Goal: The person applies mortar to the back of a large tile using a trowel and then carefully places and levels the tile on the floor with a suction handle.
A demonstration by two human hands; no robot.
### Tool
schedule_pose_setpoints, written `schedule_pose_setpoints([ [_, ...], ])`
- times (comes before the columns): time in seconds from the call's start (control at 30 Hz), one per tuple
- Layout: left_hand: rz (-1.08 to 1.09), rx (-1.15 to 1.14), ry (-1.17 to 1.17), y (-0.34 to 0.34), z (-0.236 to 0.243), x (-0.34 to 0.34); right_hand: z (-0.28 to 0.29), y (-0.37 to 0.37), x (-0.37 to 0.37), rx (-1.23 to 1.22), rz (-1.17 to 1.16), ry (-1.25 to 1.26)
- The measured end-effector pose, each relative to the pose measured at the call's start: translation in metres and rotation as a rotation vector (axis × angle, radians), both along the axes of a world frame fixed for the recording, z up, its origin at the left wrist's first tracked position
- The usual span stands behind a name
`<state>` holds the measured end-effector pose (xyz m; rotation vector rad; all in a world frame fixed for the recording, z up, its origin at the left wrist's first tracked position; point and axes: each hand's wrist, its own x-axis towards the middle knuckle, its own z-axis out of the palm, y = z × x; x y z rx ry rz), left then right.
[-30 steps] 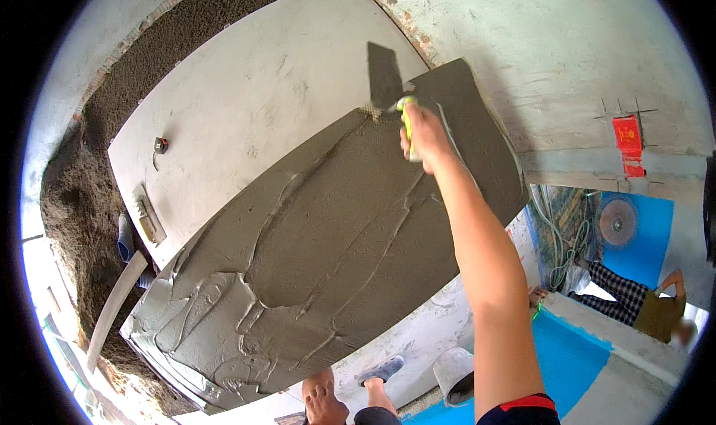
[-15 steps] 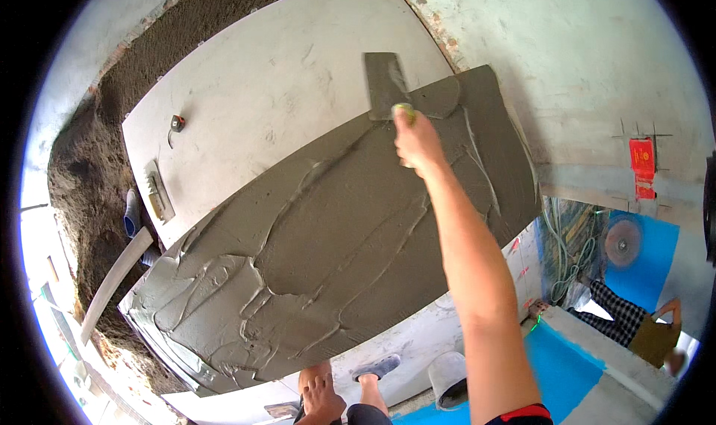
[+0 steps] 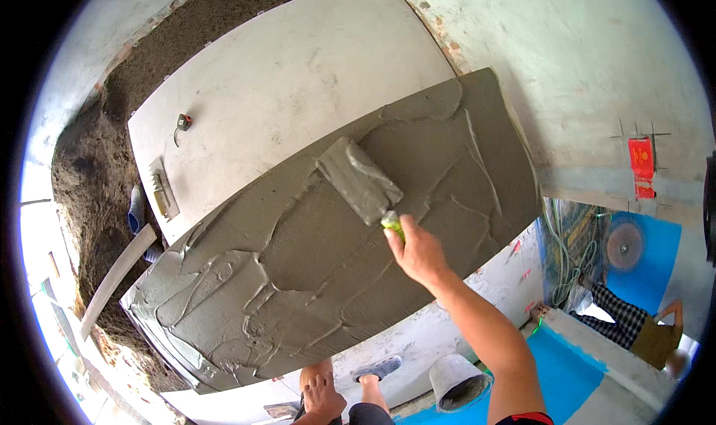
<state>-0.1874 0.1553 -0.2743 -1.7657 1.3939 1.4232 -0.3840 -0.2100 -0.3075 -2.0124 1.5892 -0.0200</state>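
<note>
Your trowel [image 3: 349,173] is off the far edge and nearer you, its blade over the middle of the grey paste [image 3: 298,238]; work seems centred there now. Nearest: left hand [image 3: 323,400] rests on your leg [image 3: 317,369], fingers loosely spread, nothing visibly held. Right hand [image 3: 419,255] grips the trowel handle. Beyond the paste: pale board [image 3: 291,67], second trowel [image 3: 161,190], tape measure [image 3: 183,121].

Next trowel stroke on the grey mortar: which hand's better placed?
Right, probably. The right hand grips the trowel, its blade over the mortar. The left hand rests at a leg near the lower edge, no tool visible in it.
</note>
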Motion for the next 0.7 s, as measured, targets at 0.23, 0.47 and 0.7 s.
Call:
schedule_pose_setpoints([
  [0.23, -0.083, 0.017, -0.017, -0.007, 0.004, -0.002, -0.011, -0.073, -0.072, -0.135, -0.493, 0.124],
  [0.47, 0.016, -0.279, 0.106, 0.022, -0.012, 0.007, -0.027, -0.164, -0.118, -0.151, -0.777, 0.09],
  [0.7, -0.005, -0.371, 0.109, 0.014, -0.009, 0.006, -0.021, -0.183, -0.134, -0.051, -1.033, -0.044],
])
